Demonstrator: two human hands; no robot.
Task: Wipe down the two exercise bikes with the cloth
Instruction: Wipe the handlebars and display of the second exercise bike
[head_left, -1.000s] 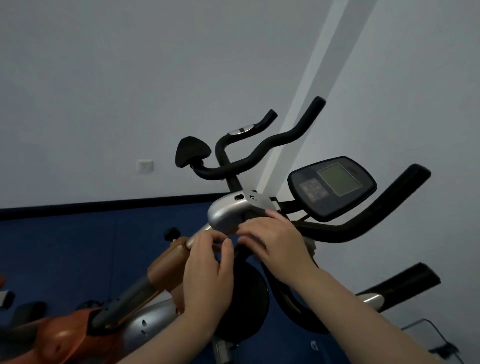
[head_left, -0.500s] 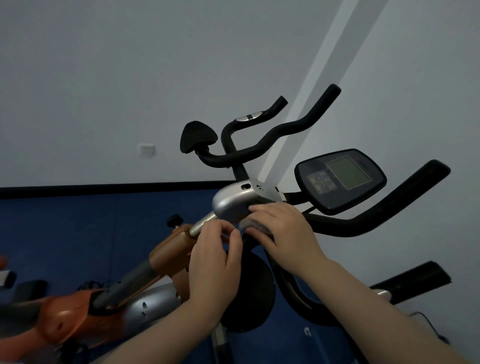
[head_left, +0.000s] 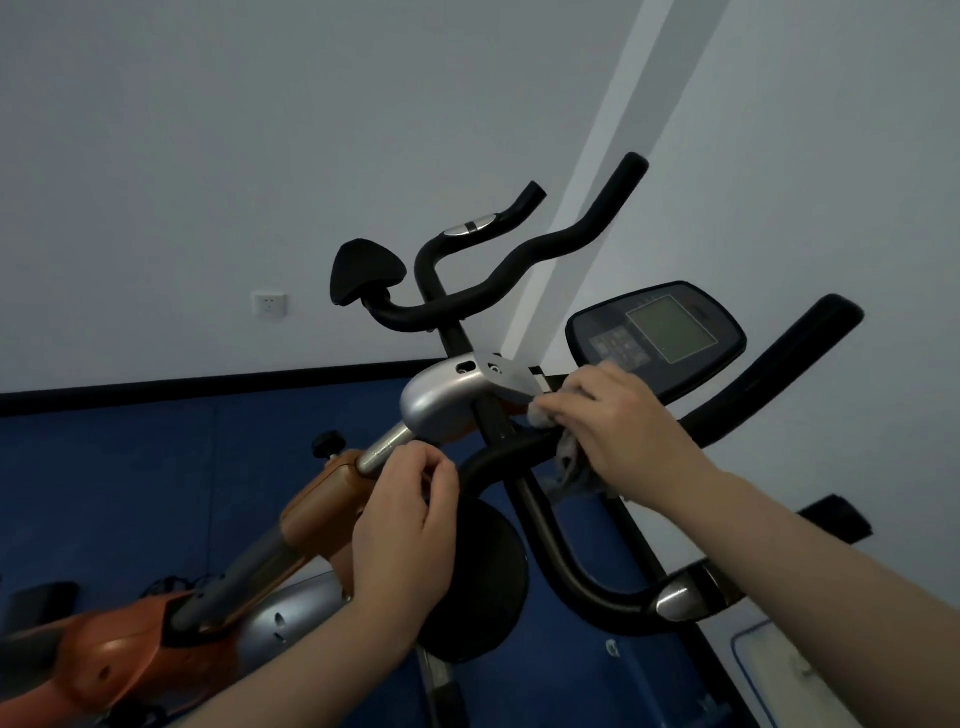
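Head view: right hand (head_left: 618, 421) with cloth (head_left: 569, 457) clutched, now rightward on handlebar (head_left: 498, 452); left hand (head_left: 405, 525) pinching post (head_left: 384, 449)

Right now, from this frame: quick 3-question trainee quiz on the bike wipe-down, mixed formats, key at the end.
1. True or false: the right hand presses the cloth against the black handlebar.
2. What does the left hand grip? A) the console B) the silver post below the grey housing C) the wall socket
3. Fill in: the console screen is ____ (lit/unlit).

Key: 1 true; 2 B; 3 unlit.
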